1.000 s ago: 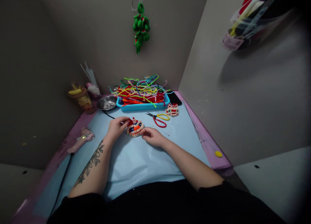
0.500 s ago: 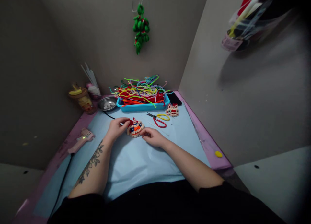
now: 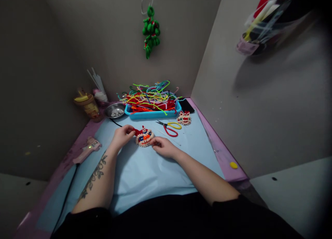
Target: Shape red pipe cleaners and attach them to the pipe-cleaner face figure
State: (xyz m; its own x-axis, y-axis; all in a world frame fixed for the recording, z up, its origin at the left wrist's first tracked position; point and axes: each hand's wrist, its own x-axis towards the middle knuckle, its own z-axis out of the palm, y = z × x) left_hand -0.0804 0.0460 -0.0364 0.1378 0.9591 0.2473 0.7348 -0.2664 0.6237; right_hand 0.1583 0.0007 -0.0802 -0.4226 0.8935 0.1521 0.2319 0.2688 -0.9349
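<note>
A pipe-cleaner face point(image 3: 144, 138) in cream, blue, orange and red lies on the blue cloth between my hands. My left hand point(image 3: 122, 136) pinches a red fuzzy piece point(image 3: 138, 132) at the face's upper left; how that piece is attached cannot be made out. The closed fingers of my right hand point(image 3: 163, 146) hold the face by its right edge. Behind my right hand rest scissors point(image 3: 169, 127) with one yellow and one red handle, blades apart. Near them is a second cream and red pipe-cleaner face point(image 3: 184, 118).
A blue tray point(image 3: 153, 116) heaped with pipe cleaners stands at the back, beside a metal bowl point(image 3: 114, 111) and a black phone point(image 3: 187, 106). On the left lies a pink glue gun point(image 3: 88, 150) with its cord. Walls enclose the table; a pen holder point(image 3: 247, 47) hangs at upper right.
My left hand has drawn slightly left, away from the face, and more of the red piece now shows. My right hand stays at the face's right edge.
</note>
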